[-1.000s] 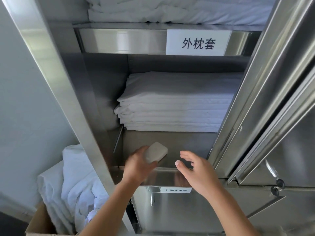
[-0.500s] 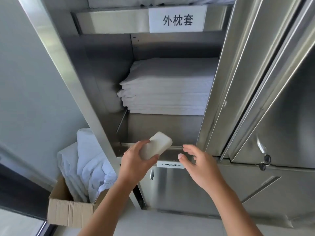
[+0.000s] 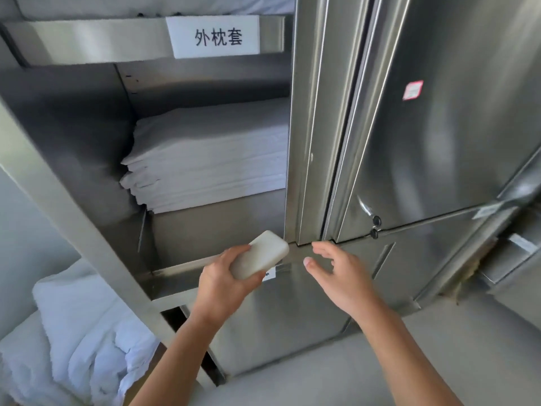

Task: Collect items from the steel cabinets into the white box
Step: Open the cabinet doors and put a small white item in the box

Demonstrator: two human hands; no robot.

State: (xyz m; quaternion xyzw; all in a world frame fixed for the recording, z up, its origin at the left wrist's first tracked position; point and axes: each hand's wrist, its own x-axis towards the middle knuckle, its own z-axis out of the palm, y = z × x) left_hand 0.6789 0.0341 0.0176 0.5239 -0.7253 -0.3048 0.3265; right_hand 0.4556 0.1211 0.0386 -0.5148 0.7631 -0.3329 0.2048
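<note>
My left hand (image 3: 221,284) grips a small white rounded block (image 3: 260,254), lifted just in front of the open steel cabinet's (image 3: 73,183) lower shelf edge. To its right my right hand (image 3: 336,272) hovers with fingers spread and holds nothing, in front of the cabinet's lower door. A stack of folded white linen (image 3: 205,159) lies on the shelf behind. White crumpled linen (image 3: 76,341) fills the lower left corner; the box under it is out of sight.
A shut steel door (image 3: 439,112) with a handle and lock (image 3: 374,221) stands on the right. A white label with black characters (image 3: 216,36) is fixed to the upper shelf edge. Grey floor (image 3: 439,347) lies below.
The white block in my left hand has come out of the shelf and toward me. My view has swung right and closer; the cardboard box edge has dropped out of view.
</note>
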